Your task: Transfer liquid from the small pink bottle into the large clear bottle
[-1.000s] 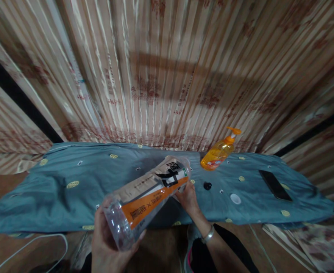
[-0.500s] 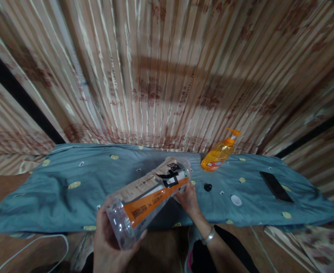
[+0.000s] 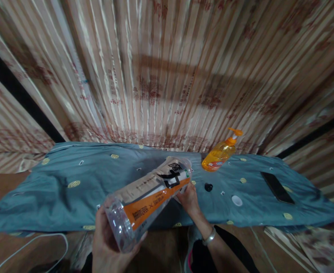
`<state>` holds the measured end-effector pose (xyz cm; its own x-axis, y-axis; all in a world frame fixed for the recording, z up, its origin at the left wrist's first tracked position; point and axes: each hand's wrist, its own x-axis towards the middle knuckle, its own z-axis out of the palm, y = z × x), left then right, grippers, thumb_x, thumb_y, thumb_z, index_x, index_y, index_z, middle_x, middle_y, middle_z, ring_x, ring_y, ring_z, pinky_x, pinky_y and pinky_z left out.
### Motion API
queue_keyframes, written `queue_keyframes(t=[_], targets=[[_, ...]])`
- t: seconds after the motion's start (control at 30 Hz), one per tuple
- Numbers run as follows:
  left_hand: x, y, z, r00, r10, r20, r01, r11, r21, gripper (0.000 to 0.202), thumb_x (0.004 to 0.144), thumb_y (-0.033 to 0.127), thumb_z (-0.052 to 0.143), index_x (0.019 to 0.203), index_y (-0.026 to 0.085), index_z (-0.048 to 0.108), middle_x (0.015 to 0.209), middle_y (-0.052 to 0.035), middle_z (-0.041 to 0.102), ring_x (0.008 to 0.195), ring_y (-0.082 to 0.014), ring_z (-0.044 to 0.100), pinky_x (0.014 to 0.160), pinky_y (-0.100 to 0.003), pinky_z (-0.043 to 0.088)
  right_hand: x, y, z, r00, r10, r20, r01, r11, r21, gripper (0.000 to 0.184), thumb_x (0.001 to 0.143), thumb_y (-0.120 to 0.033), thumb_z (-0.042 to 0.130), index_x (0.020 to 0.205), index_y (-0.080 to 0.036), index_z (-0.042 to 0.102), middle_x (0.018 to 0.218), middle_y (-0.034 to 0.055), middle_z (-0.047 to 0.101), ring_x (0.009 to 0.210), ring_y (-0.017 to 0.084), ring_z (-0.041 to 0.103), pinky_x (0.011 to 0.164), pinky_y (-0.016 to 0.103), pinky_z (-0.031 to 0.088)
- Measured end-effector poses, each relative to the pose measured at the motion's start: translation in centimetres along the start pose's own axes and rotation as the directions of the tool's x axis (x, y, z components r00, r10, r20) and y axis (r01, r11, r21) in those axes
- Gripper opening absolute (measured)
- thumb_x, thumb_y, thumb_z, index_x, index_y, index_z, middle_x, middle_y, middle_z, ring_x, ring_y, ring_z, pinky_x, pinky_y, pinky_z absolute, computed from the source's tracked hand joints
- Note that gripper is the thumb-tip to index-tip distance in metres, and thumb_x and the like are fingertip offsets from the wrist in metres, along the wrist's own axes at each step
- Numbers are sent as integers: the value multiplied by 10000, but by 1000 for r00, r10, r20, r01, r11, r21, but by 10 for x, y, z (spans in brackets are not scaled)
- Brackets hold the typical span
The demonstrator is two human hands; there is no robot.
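Between my hands I hold a large clear plastic bottle [image 3: 155, 193] with an orange, grey and black label, tilted so its clear base points down toward me on the left. My left hand [image 3: 113, 242] is closed around that lower end, the thumb on its near side. Near the far end, my right hand [image 3: 187, 199] grips it from the right and underneath; some of its fingers are hidden behind the bottle. A small black cap-like piece [image 3: 208, 187] and a round white lid-like disc [image 3: 236, 200] lie on the teal cloth to the right.
A pump bottle of orange liquid [image 3: 219, 154] stands at the back right. Farther right lies a black phone [image 3: 277, 187]. The teal patterned cloth [image 3: 93, 174] covers the surface, with a striped curtain [image 3: 161, 76] behind. A white cable [image 3: 36, 239] hangs at lower left.
The bottle stays in both hands, with its lower end a touch lower. Otherwise the view has only shifted very slightly.
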<state>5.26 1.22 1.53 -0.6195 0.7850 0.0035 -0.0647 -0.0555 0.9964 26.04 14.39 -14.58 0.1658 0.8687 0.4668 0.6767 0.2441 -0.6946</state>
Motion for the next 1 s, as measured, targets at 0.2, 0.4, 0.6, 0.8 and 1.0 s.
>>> queue_keyframes(t=[0.2,0.4,0.6,0.8,1.0], targets=[[-1,-5,-1,999,-39,-14,39,999,-16,868,439,386,940,1221,257,585,1138,-37,710,1011,-265,735,814,-352,648,0,2,1,1000,22,-3,-22,1000,-5,261,770,-311,698,1017,-262,631,975,98,727,959,335,678,892,556,536],[-2,0,2,1000,-18,2,18,999,-45,856,442,410,952,1208,252,603,1088,-43,735,970,-278,753,782,-352,654,0,0,-1,1000,8,4,-8,1000,-8,306,776,-296,704,1069,-233,641,1001,100,730,991,329,684,910,548,536],[-1,4,3,1000,-10,-6,10,1000,2,865,428,418,945,1200,244,595,1081,-36,733,977,-278,751,800,-358,653,0,-1,-2,1000,9,11,-9,1000,-1,301,797,-312,700,1082,-238,638,1029,105,736,1012,330,678,919,547,535],[-1,5,1,999,-45,18,45,999,-10,870,418,409,950,1191,235,593,1066,-34,726,964,-270,751,806,-351,653,-1,2,-1,1000,5,1,-5,1000,-19,296,793,-337,714,1063,-244,636,1016,107,734,1006,334,676,925,546,531],[-1,7,2,999,-37,26,38,999,-16,871,413,430,959,1174,223,589,1048,-41,728,962,-274,750,806,-355,650,-1,4,-1,1000,18,5,-17,1000,-26,291,807,-384,692,1031,-209,630,977,111,733,983,314,685,911,486,528]])
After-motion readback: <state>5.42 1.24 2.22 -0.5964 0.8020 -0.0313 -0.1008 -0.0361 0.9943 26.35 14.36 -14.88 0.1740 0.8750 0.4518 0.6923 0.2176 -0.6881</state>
